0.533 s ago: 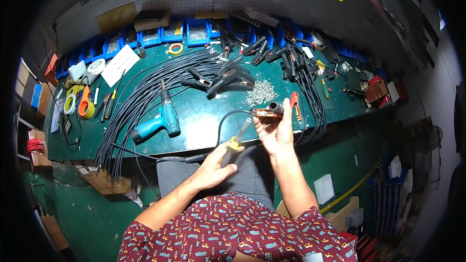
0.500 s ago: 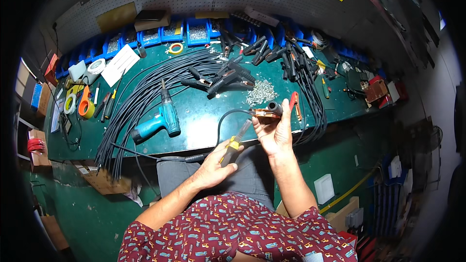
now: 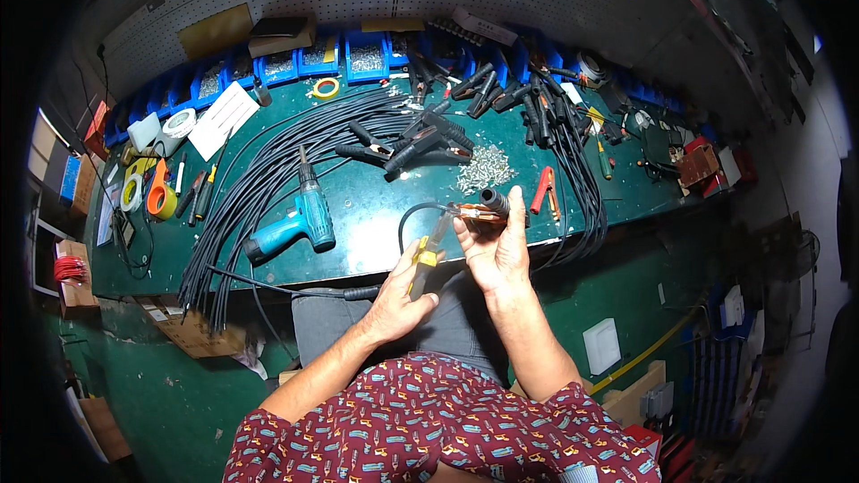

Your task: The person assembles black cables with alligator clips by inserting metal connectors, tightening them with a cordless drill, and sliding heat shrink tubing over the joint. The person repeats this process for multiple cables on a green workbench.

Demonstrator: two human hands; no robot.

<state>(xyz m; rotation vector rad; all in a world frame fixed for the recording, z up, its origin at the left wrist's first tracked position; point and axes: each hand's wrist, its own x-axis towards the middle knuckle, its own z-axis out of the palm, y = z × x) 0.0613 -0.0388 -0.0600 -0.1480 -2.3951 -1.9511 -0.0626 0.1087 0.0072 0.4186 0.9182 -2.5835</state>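
Observation:
My right hand point(image 3: 497, 255) is closed around a copper-coloured battery clamp point(image 3: 472, 212) with a black ribbed grip point(image 3: 492, 200), just above the bench's front edge. A black cable point(image 3: 413, 213) runs from the clamp's left end and curves down. In my left hand point(image 3: 398, 297) are pliers point(image 3: 424, 259) with yellow and black handles, gripped in the palm. Their grey jaws point up at the cable end of the clamp; whether they bite on it is too small to tell. Right of the clamp lie red grips point(image 3: 541, 190) beside a copper part.
On the green bench point(image 3: 376, 224) lie a teal power drill point(image 3: 304, 221), a bundle of black cables point(image 3: 242, 188), black clamps point(image 3: 420, 143) and a pile of small metal pieces point(image 3: 484, 169). Blue bins point(image 3: 365, 64) line the back; tape rolls point(image 3: 161, 200) stand at left.
The pliers have turned more upright and come up to the clamp's cable end. My right hand has shifted slightly left with the clamp.

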